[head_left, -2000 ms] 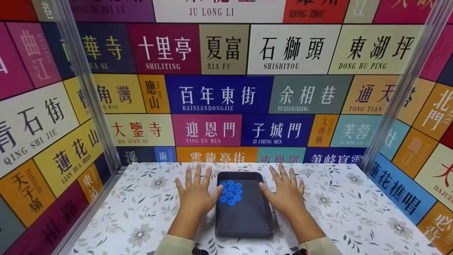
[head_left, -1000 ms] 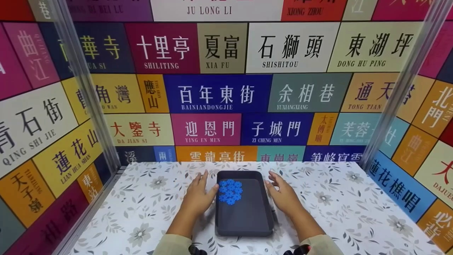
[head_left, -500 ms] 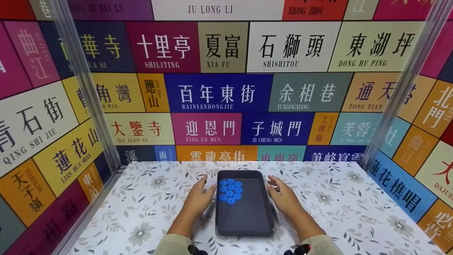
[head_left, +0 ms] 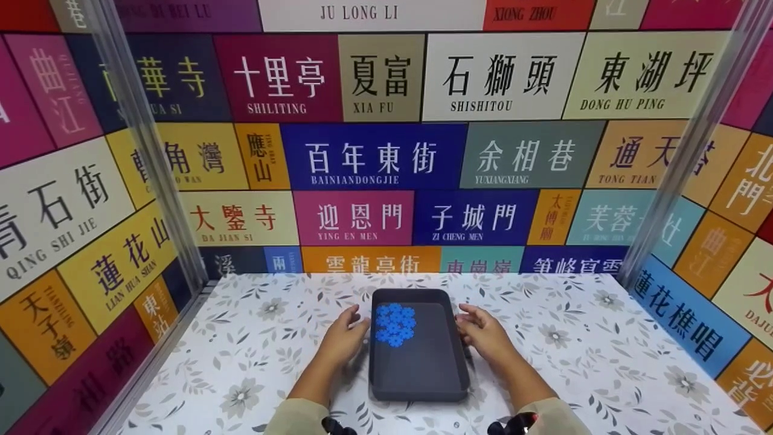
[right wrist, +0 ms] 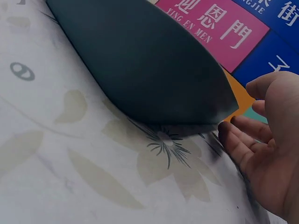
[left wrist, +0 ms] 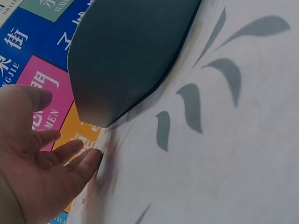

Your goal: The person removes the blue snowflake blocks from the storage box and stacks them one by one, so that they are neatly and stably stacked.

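Observation:
A dark grey rectangular tray (head_left: 416,377) lies flat on the table. Inside it, toward the far left, is a cluster of blue flower-shaped pieces (head_left: 395,324); they may be joined or just lying close together. My left hand (head_left: 344,337) is beside the tray's left wall, palm turned inward and fingers loosely bent. A gap separates that hand (left wrist: 46,163) from the tray (left wrist: 126,51) in the left wrist view. On the other side, my right hand (head_left: 486,335) faces the right wall with relaxed fingers. Its fingertips (right wrist: 226,130) come close to the tray; contact cannot be told.
A white floral cloth (head_left: 241,362) covers the table. Walls with coloured name panels (head_left: 374,156) enclose the back and both sides. Transparent corner strips (head_left: 160,181) run down at the left and right.
Both hands were spread palm down, thumbs at the tray's rim. They have turned palms inward, drawn back slightly toward me, and their fingers have loosely bent. The tray and blue pieces stay put.

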Available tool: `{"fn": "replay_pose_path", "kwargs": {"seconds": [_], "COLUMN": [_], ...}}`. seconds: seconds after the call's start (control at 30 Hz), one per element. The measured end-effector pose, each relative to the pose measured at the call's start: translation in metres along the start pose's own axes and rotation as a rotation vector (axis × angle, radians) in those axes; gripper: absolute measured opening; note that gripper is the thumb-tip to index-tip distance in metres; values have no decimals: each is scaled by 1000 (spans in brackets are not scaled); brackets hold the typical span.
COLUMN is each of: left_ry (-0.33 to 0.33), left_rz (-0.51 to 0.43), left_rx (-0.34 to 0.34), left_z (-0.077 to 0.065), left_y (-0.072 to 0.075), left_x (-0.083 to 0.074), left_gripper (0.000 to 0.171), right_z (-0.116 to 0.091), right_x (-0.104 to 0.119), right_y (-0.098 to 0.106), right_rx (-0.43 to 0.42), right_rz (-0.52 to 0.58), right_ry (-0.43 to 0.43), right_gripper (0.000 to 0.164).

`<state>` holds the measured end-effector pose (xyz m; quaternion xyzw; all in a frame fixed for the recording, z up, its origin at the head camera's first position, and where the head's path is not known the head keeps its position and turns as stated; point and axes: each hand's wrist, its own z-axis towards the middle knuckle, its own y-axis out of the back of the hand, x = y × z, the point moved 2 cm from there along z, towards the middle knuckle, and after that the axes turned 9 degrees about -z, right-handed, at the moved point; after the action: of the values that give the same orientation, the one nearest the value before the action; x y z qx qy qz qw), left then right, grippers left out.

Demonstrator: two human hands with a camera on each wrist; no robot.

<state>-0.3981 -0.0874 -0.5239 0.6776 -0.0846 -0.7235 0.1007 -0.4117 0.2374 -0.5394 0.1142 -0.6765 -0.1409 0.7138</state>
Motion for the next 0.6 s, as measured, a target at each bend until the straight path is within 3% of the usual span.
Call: {"fn": "replay_pose_path", "kwargs": {"seconds": [0.2, 0.4, 0.6], "left_ry": [33, 28, 49], "left_rz": [-74, -38, -62], "left_rx": [38, 45, 63], "left_z": [-1, -1, -1], "left_y": [-5, -6, -7], "left_x": [-1, -3, -3], "left_gripper": [64, 63, 63], "right_z": [-2, -1, -1], "right_x": [0, 0, -2], "right_y": [0, 1, 0], "right_rx": [7, 9, 6], "right_rz": [36, 62, 76], "right_ry": [-9, -6, 1], "right_gripper": [51, 53, 53]}}
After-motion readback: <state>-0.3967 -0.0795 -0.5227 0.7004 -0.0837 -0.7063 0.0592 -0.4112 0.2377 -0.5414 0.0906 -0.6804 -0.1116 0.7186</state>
